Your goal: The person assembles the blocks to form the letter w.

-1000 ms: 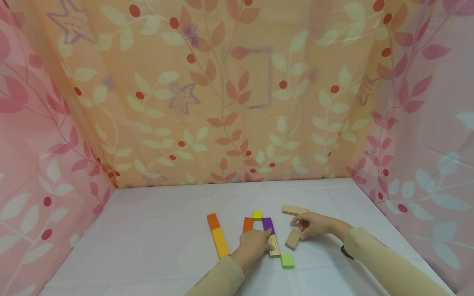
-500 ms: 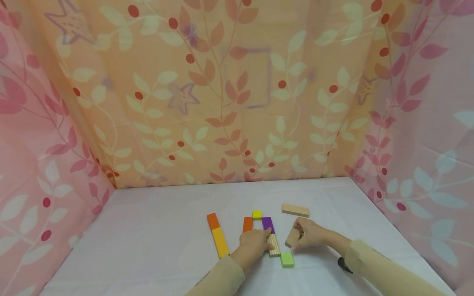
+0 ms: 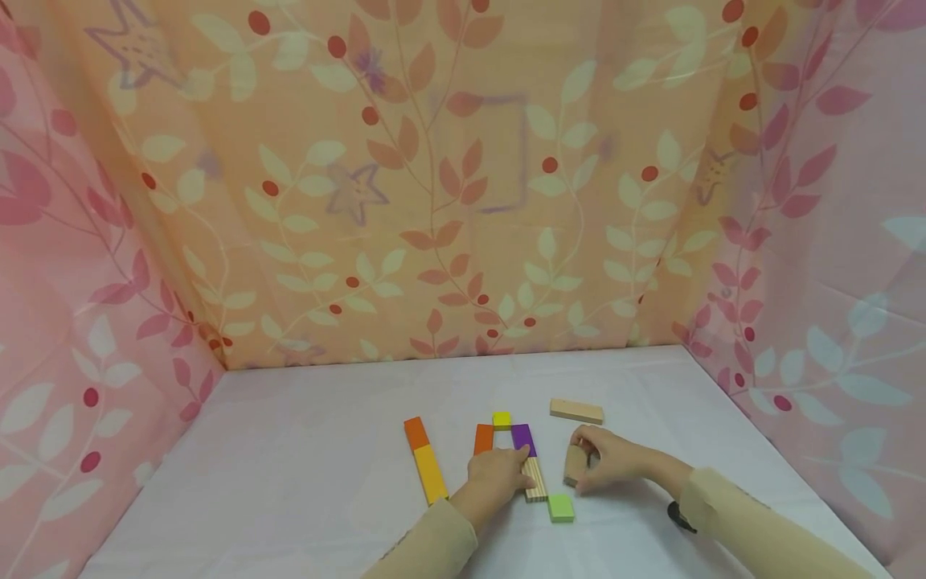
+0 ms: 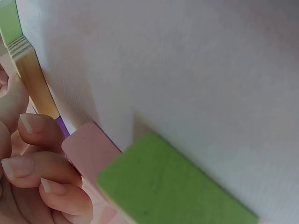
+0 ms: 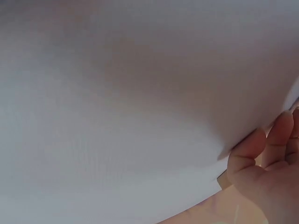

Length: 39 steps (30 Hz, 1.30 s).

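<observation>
My left hand (image 3: pixel 497 476) rests over the blocks in mid-table, index finger and thumb touching a striped wooden block (image 3: pixel 535 484) and the edge of a purple block (image 3: pixel 522 438). In the left wrist view its other fingers curl loosely near a pink block (image 4: pixel 91 147) and a green block (image 4: pixel 173 186). My right hand (image 3: pixel 615 457) pinches a short plain wooden block (image 3: pixel 575 464) between thumb and fingers, low over the cloth. In the right wrist view that block is mostly hidden behind the right hand (image 5: pixel 261 172).
A longer plain wooden block (image 3: pixel 576 411) lies beyond the right hand. A light green block (image 3: pixel 560 507) touches the striped one. An orange block (image 3: pixel 484 437) and a yellow cube (image 3: pixel 502 420) stand farther back. Orange (image 3: pixel 416 433) and yellow (image 3: pixel 431 474) blocks form a row leftward.
My right hand has come down onto the short plain wooden block, taken hold of it, and turned it slightly more upright in the head view. The left hand has stayed put.
</observation>
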Motion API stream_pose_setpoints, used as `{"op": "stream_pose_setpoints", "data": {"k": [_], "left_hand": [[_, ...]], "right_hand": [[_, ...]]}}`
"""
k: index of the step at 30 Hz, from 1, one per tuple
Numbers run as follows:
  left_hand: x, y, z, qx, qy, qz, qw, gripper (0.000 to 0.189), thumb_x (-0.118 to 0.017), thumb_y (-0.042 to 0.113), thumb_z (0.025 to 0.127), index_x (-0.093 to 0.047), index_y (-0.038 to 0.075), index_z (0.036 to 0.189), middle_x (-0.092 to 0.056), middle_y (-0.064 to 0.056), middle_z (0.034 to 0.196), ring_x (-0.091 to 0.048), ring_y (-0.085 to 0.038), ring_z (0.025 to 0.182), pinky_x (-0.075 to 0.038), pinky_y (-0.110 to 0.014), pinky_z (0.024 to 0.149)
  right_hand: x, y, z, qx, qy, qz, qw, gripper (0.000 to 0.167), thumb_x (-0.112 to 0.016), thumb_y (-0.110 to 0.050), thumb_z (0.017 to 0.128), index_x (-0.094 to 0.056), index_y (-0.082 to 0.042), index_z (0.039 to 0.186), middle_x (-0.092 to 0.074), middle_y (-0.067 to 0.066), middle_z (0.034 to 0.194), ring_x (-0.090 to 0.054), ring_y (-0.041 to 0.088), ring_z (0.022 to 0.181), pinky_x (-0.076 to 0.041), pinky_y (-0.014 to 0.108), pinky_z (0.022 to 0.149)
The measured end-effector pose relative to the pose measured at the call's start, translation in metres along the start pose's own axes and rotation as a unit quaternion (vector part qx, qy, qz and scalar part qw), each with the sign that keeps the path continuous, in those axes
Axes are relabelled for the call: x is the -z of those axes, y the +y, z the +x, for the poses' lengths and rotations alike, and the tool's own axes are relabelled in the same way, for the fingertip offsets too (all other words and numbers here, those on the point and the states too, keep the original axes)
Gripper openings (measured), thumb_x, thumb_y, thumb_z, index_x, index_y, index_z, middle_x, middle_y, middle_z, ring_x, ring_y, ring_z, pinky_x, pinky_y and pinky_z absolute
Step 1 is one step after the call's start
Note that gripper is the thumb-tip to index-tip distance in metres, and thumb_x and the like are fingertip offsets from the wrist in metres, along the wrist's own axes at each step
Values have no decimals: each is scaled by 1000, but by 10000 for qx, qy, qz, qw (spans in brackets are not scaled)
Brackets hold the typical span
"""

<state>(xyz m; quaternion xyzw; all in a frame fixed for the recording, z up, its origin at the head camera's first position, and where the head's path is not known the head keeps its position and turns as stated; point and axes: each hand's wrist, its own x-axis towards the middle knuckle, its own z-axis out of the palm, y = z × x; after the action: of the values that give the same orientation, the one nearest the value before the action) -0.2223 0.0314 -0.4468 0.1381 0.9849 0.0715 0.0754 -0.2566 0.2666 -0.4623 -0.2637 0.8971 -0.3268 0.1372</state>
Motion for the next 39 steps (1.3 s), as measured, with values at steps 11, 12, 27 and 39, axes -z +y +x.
{"op": "stream_pose_setpoints", "data": {"k": [11, 12, 27, 39], "left_hand": [[-1, -1, 0, -44, 30, -34, 10000, 59, -72, 48, 80, -59, 32, 136, -69, 4, 117, -57, -13, 75, -40, -25, 58], [-1, -1, 0, -41, 23, -57, 10000, 59, -72, 48, 80, -59, 32, 136, -69, 4, 117, -57, -13, 75, -40, -25, 57], [-2, -2, 1, -104, 50, -113, 9999, 59, -71, 48, 80, -59, 31, 135, -69, 4, 118, -65, -16, 89, -43, -28, 61], [-1, -1, 0, -28, 24, -89, 10000, 58, -72, 48, 80, -59, 32, 135, -69, 5, 117, -59, -13, 77, -43, -27, 61]], "right_hand": [[6, -4, 1, -245, -358, 105, 9990, 47, -82, -24, 78, -55, -7, 112, -52, 7, 104, -46, 23, 94, -41, 39, 81], [6, -4, 1, -248, -380, 192, 9988, 43, -80, -23, 81, -55, -7, 112, -51, 7, 103, -46, 23, 92, -40, 38, 79], [6, -3, 4, -204, -436, 439, 9979, 35, -79, -17, 81, -58, -10, 108, -45, 5, 94, -40, 21, 85, -33, 34, 71], [5, -7, 1, -346, -467, 387, 9976, 36, -81, -19, 80, -58, -13, 107, -45, 6, 98, -39, 25, 91, -33, 41, 76]]}}
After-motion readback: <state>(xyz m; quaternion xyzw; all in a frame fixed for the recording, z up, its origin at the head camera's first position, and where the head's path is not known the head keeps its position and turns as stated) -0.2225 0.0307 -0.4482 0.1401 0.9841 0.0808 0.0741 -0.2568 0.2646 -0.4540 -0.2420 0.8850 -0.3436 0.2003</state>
